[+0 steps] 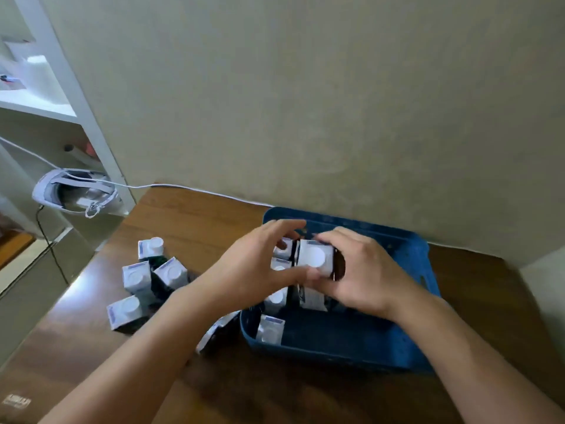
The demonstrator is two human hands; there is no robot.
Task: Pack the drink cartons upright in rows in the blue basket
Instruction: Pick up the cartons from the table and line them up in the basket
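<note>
Where the brown wooden table meets the wall: blue plastic basket, several white-topped drink cartons upright along its left side. Both hands over it: right hand curled around one white-capped carton at rim height, left hand pinching its near corner, apparently. Left of the basket, loose cartons clustered on the tabletop.

- The blue plastic basket sits on the brown wooden bench, its far side against the wall.
- Several white-topped drink cartons stand upright in the basket, along its left side.
- More white-topped loose cartons stand clustered on the bench left of the basket.
- A white headset lies further left of the basket, beyond the bench.
</note>
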